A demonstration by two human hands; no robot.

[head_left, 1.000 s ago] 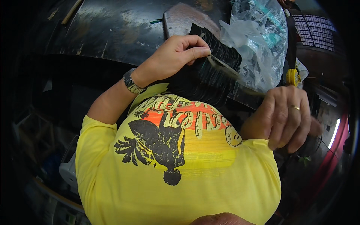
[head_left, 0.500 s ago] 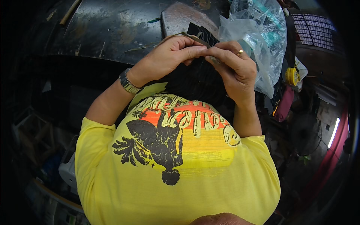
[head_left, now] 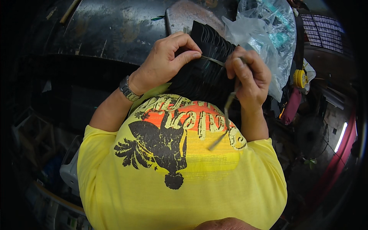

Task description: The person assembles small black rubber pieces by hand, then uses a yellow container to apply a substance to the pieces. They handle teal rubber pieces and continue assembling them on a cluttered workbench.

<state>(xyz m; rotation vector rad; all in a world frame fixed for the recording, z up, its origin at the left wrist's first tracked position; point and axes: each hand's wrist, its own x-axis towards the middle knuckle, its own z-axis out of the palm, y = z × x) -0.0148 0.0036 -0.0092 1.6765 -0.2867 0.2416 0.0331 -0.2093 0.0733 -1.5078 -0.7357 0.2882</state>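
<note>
My left hand [head_left: 171, 53] is closed in a pinch on one end of a thin greenish-grey strip [head_left: 213, 60]. From there the strip runs taut across a thick bundle of thin black pieces [head_left: 205, 40], their edges fanned at the top. What the black pieces are made of I cannot tell. My right hand [head_left: 251, 74] grips the strip at the bundle's right side, fingers curled round it. A loose tail dangles below that hand, over my yellow shirt [head_left: 184, 207]. The bundle's lower part is dark and hard to make out.
A dark worn table [head_left: 115, 30] spans the far side, with a grey-brown slab [head_left: 184, 15] behind the bundle. Crumpled clear plastic bags [head_left: 264, 42] lie at the right. Farther right are a yellow spool-like object [head_left: 300, 78] and a dark red pouch [head_left: 291, 106].
My hands have drawn apart, the left leftward and the right rightward and slightly down. The strip now stretches between them, its tail swings below the right hand, and more of the black bundle shows.
</note>
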